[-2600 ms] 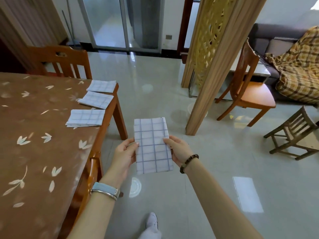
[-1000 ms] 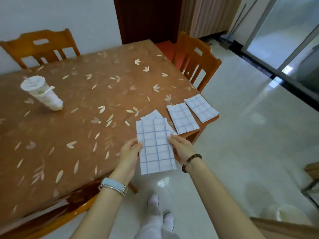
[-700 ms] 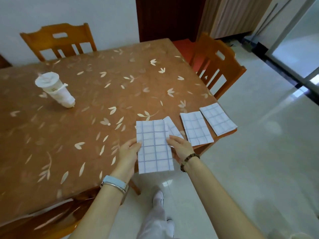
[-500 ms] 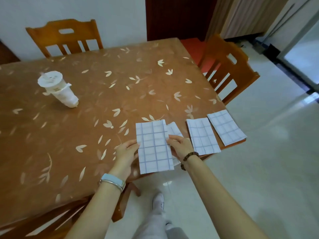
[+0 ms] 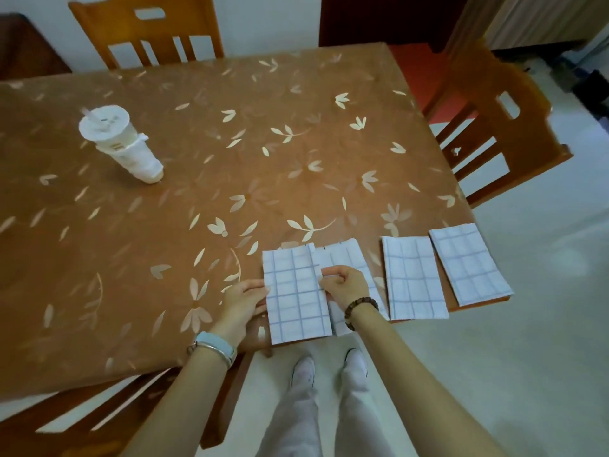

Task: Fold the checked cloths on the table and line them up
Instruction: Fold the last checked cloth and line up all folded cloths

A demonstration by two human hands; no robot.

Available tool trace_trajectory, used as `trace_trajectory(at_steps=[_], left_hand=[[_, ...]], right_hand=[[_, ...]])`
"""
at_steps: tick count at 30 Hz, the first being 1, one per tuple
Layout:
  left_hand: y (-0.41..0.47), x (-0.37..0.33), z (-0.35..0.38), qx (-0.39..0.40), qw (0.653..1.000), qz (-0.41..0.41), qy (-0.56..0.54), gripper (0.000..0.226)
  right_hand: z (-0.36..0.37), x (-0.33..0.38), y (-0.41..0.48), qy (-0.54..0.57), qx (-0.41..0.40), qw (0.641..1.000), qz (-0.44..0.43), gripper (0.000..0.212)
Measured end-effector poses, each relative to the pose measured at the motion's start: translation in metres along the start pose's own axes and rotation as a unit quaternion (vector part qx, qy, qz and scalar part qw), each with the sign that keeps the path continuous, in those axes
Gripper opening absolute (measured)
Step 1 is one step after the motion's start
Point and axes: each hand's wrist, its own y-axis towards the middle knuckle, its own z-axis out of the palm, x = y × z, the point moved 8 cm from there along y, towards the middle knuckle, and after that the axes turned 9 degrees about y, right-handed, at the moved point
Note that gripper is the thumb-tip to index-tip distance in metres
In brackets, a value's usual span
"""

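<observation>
Left hand (image 5: 245, 300) grips the left edge of a folded checked cloth (image 5: 296, 298); right hand (image 5: 344, 285) pinches its right edge between thumb and fingers. The cloth is at the near edge of the table (image 5: 197, 159), its near end overhanging; contact with the surface cannot be confirmed. Just right of it, partly under the right hand, lies a second cloth (image 5: 342, 255), then a third cloth (image 5: 413, 278) and a fourth cloth (image 5: 468, 265), all folded, in a row.

Judgement: folding appears complete; setting the held cloth down square with the row remains.

Count: four cloths, none unfolded in view; one lidded cup (image 5: 122, 143), far left; a far chair (image 5: 145, 31) and a right chair (image 5: 501, 133)
</observation>
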Motion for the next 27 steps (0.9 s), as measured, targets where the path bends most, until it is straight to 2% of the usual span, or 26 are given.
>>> trace_trajectory(at_steps=[11, 16, 21, 24, 27], left_hand=[[0.018, 0.028, -0.005, -0.100, 0.995, -0.011, -0.003, 0.010], [0.015, 0.027, -0.002, -0.128, 0.991, 0.021, 0.016, 0.015], [0.010, 0.025, -0.005, -0.163, 0.985, 0.030, 0.041, 0.020], [-0.004, 0.008, 0.002, -0.182, 0.977, 0.073, 0.081, 0.025], [-0.013, -0.022, 0.031, -0.157, 0.973, 0.145, 0.092, 0.022]], right_hand=[[0.012, -0.012, 0.033, -0.040, 0.037, 0.998, 0.013, 0.018], [0.011, -0.013, 0.038, -0.070, 0.063, 0.996, 0.005, 0.017], [0.003, -0.006, 0.038, -0.037, 0.078, 0.996, -0.005, 0.016], [-0.011, 0.005, 0.039, -0.001, 0.084, 0.996, -0.014, 0.017], [-0.032, 0.017, 0.039, 0.040, 0.074, 0.996, -0.015, 0.015]])
